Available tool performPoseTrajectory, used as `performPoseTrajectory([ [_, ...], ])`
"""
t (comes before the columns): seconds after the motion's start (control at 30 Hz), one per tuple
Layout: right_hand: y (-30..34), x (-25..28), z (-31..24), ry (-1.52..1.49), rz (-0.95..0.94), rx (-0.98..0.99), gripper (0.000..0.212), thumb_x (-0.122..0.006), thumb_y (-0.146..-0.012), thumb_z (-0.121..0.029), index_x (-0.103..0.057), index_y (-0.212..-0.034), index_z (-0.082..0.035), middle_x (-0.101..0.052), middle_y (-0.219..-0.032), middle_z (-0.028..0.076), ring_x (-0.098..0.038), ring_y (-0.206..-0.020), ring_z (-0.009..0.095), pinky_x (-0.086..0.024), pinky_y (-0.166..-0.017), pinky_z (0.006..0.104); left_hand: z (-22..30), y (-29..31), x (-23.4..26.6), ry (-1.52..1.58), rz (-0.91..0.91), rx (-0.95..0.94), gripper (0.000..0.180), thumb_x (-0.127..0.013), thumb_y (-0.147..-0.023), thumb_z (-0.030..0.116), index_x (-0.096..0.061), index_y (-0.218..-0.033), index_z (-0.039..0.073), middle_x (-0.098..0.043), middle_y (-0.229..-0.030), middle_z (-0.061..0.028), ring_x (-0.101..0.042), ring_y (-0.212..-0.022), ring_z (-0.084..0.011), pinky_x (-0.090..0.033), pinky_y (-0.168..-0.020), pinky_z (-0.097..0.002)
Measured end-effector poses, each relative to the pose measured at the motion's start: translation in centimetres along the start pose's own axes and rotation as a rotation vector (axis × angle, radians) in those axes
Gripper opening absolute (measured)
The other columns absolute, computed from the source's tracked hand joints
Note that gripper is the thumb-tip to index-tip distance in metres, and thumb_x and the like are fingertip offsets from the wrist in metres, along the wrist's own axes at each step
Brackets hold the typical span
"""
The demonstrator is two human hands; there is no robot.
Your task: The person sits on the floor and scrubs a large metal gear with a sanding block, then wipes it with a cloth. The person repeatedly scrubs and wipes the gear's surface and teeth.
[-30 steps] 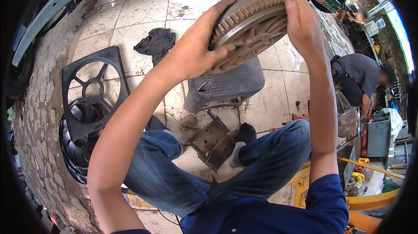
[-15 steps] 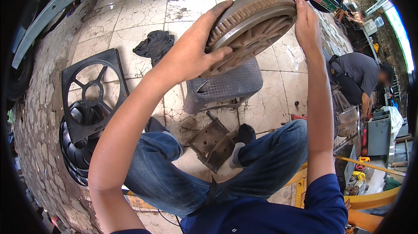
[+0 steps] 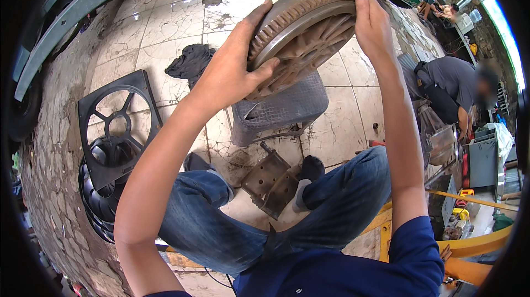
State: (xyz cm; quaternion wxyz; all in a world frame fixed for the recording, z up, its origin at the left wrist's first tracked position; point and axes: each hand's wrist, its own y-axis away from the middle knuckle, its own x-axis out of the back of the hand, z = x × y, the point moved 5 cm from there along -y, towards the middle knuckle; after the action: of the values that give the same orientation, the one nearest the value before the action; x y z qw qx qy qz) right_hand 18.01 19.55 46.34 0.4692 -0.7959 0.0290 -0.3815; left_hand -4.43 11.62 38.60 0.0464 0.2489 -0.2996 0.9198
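Between both hands I hold up a heavy flywheel, brownish metal with a toothed ring gear round its rim and a spoked, ribbed face. My left hand grips its near left edge, thumb on the ribbed face and fingers over the rim. My right hand clasps the far right edge, with the fingers reaching over the top. The wheel is tilted, its ribbed face turned partly toward me. Below it stands a grey plastic stool with a textured top, partly hidden by the wheel.
A rusty metal bracket with holes lies between my feet. At left are a black fan shroud and a dark cloth. A co-worker bends over parts at right, near a yellow frame. A vehicle bumper is at upper left.
Both my hands and the flywheel have shifted slightly left. My hold on the wheel looks the same.
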Motion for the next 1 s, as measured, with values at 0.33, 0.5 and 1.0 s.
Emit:
performPoseTrajectory([
  [0.33,0.8,1.4,4.7,-0.335,0.191,-0.297,0.051,-0.028,-0.108,-0.031,-0.063,-0.12,0.004,-0.068,-0.114,0.012,-0.063,-0.11,0.021,-0.046,-0.1,0.0316,-0.2,0.4,-0.3,-0.031,-0.011,0.139,0.08,-0.074,-0.084,0.02,-0.027,-0.147,0.008,-0.052,-0.135,-0.0273,-0.053,-0.127,-0.0385,-0.043,-0.106,-0.045],
  [0.5,5.4,0.6,10.9,-0.757,0.722,-0.848,0.052,-0.032,-0.107,-0.037,-0.06,-0.12,0.006,-0.066,-0.112,0.014,-0.063,-0.103,0.022,-0.048,-0.091,0.033,-0.3,0.7,-0.4,-0.082,0.017,0.08,0.079,-0.073,-0.085,0.019,-0.027,-0.147,0.003,-0.052,-0.134,-0.0282,-0.053,-0.126,-0.0372,-0.041,-0.107,-0.0436],
  [1.0,12.9,-9.0,15.3,-1.199,0.095,-1.021,0.067,-0.033,-0.102,-0.056,-0.035,-0.146,-0.005,-0.047,-0.145,0.014,-0.047,-0.133,0.023,-0.037,-0.112,0.045,-1.1,1.3,-0.9,-0.065,0.202,0.176,0.072,-0.078,-0.082,0.025,-0.038,-0.135,-0.002,-0.062,-0.113,-0.0248,-0.065,-0.105,-0.0326,-0.051,-0.092,-0.0401],
])
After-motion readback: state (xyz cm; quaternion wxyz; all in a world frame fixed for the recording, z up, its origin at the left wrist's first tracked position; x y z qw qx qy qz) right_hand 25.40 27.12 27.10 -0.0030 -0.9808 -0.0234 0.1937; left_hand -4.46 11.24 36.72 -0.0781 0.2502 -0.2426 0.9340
